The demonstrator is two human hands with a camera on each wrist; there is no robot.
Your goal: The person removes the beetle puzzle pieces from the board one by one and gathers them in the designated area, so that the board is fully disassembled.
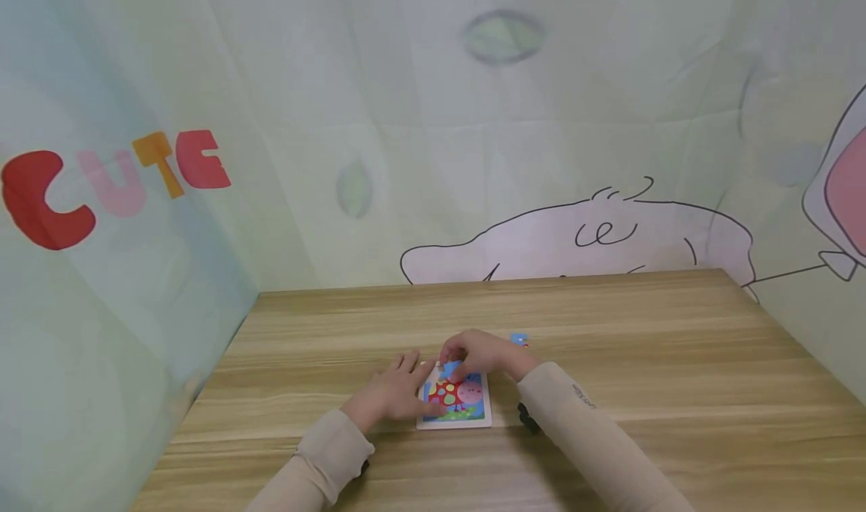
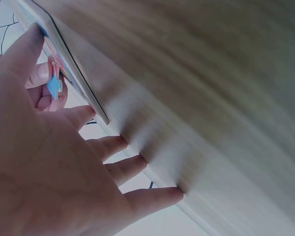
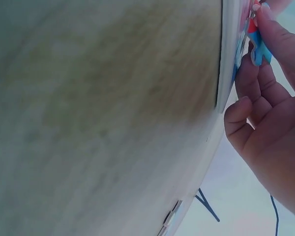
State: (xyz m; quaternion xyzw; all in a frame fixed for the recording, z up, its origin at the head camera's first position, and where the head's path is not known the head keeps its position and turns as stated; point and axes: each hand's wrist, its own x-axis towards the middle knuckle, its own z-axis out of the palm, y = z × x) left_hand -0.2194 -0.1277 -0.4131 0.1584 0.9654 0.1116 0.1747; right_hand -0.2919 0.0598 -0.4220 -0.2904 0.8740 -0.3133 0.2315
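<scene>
A square puzzle board with a white border and a red spotted, pink-faced picture lies flat on the table. My left hand rests at its left side, fingers spread; in the left wrist view the thumb and one finger of that hand touch the board and the other fingertips touch the table. Over the board's upper part, my right hand pinches a blue and red puzzle piece between thumb and fingers, tilted just above the surface. The same piece shows behind my left thumb.
Another blue puzzle piece lies on the wooden table beyond my right wrist. It also appears near the table edge in the right wrist view. A printed curtain hangs behind and to the left of the table.
</scene>
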